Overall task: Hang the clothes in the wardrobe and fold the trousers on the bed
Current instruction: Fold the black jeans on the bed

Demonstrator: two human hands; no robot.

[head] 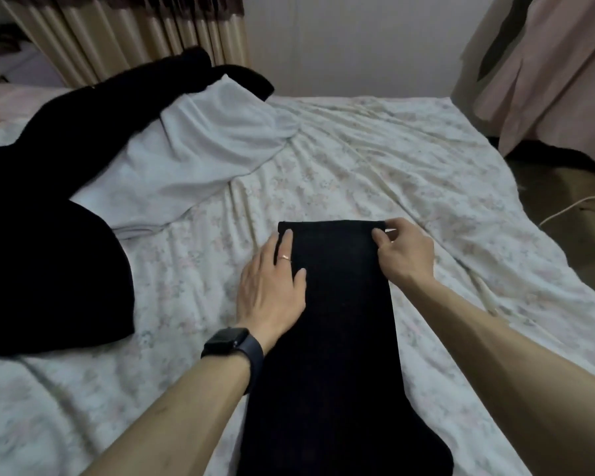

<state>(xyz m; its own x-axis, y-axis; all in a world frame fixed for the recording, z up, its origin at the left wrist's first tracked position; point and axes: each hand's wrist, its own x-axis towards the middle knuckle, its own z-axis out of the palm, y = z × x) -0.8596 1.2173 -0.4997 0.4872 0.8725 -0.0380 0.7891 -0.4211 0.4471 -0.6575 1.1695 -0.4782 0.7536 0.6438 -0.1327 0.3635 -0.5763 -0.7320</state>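
The trousers (340, 304) lie lengthwise on the bed (426, 159), near end cut off at the bottom edge, folds lost in black. The left hand (272, 286) rests flat on their left edge, grip spread. The right hand (406, 249) pinches the far right corner in its grip.

Both forearms are stretched forward, side by side. The left hand (272, 286) is laid flat, palm down, fingers straight. The right hand (406, 249) is curled, the trousers (340, 304) pinched between thumb and fingertips.
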